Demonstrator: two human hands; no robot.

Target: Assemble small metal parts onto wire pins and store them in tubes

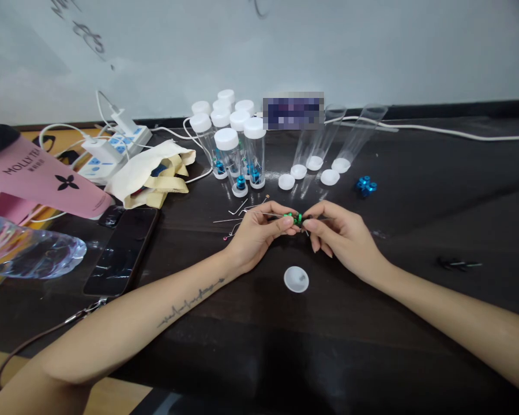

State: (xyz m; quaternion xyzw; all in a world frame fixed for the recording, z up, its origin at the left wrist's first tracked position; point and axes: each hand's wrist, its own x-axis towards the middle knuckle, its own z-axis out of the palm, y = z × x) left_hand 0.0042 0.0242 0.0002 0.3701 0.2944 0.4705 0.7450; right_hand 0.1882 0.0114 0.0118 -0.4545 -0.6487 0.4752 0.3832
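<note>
My left hand (266, 227) pinches a small green part (293, 218) with a thin metal rod running back across the fingers. From the other side my right hand (335, 230) grips a small dark piece against the green part's right end; its kind is too small to make out. Just below the hands lies a round white cap (296, 279). Several thin bent metal pins (239, 207) are on the dark table beside my left hand. A cluster of shiny blue parts (366, 185) rests beyond my right hand.
Capped clear tubes (228, 158) with blue parts inside stand at the back. Open tubes (358, 135) and loose white caps (286, 182) are right of them. A phone (121, 251), pink cup (38, 173), cloth bag (151, 167) and power strip (112, 155) crowd the left. Black pieces (458, 264) lie right.
</note>
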